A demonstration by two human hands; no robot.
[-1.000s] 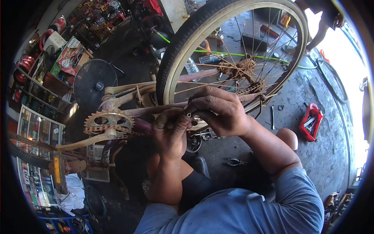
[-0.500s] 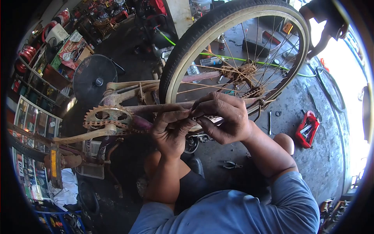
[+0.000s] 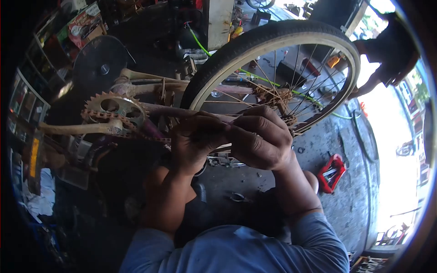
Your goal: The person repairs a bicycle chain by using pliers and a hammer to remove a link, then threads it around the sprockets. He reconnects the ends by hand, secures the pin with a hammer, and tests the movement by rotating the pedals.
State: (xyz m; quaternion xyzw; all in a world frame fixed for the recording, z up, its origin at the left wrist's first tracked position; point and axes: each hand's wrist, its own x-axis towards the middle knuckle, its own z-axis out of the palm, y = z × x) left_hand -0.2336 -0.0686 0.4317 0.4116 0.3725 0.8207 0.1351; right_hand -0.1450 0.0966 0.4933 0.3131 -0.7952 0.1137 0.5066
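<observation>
My left hand (image 3: 196,139) and my right hand (image 3: 261,139) meet in front of the bicycle frame tube (image 3: 170,110), fingertips pinched together. Whatever sits between the fingertips is too small and too dark to make out. To the left is a rusty chainring (image 3: 139,109) with a brown chain (image 3: 98,114) around it and a worn crank arm (image 3: 75,129). The chain runs toward my hands and passes out of sight behind them. Beyond my hands rises the spoked rear wheel (image 3: 255,40), its hub (image 3: 273,95) coated in rust.
Pliers (image 3: 237,197) lie on the floor below my hands. Further right sits a red tool case (image 3: 332,175) with tools inside. A green hose (image 3: 199,43) passes behind the wheel. A round fan (image 3: 101,61) stands at the left. Another person (image 3: 393,52) is at the right, an arm near the wheel.
The view has shifted, showing more of the background at the top. Both hands remain pinched together; the right fingers have curled further over, and the small shiny bit between the fingertips is now hidden.
</observation>
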